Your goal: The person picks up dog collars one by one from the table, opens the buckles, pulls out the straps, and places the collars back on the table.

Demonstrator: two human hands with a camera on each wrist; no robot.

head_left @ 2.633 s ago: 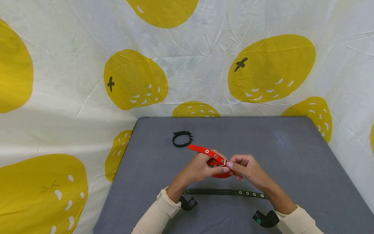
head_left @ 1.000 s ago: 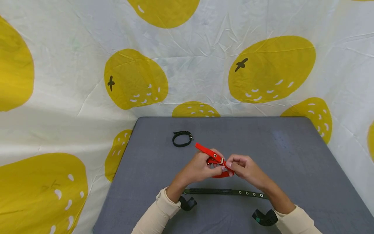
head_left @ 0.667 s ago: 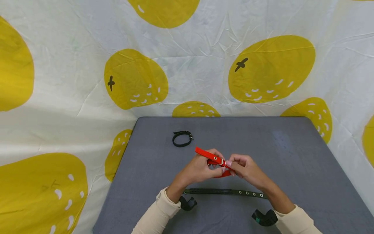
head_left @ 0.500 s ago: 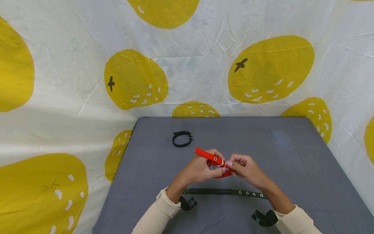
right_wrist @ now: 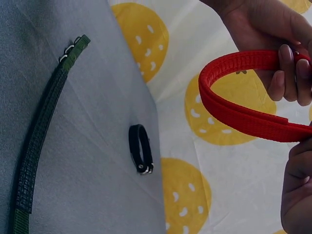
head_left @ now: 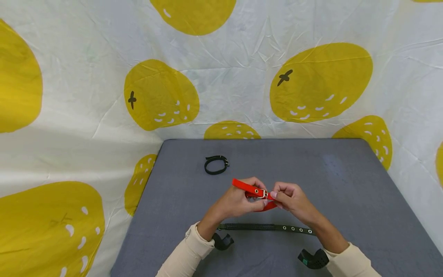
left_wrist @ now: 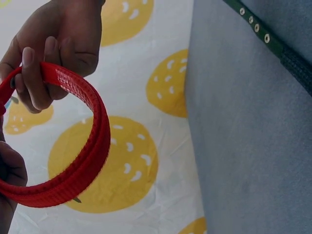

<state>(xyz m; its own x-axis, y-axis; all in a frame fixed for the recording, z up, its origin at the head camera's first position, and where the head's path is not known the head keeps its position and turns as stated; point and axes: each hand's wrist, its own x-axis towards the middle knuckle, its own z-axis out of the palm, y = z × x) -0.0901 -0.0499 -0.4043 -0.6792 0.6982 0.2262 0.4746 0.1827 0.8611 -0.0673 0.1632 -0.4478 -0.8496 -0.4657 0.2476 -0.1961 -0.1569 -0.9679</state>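
A red collar (head_left: pixel 245 186) with metal eyelets is held between both hands above the table, bent into a loop. My left hand (head_left: pixel 235 200) grips it near the metal buckle (head_left: pixel 264 193); its free end points up and left past that hand, one eyelet showing. With thumb and fingers, my right hand (head_left: pixel 294 198) pinches the strap just right of the buckle. In the left wrist view the collar's ribbed band (left_wrist: pixel 100 141) curves round between the two hands. The right wrist view shows the loop (right_wrist: pixel 214 92) from its other side, the buckle hidden.
A dark green collar (head_left: pixel 249 226) with eyelets lies straight across the grey table (head_left: pixel 180 215), below the hands. Farther back lies a black buckled collar (head_left: pixel 215 172) in a ring. A white curtain (head_left: pixel 235 92) with yellow fruit prints hangs behind and to the left.
The red collar's free end beyond the buckle has shortened from several eyelets to one, its tip shifting right and lower. Both hands stay nearly in place; the buckle has turned slightly.
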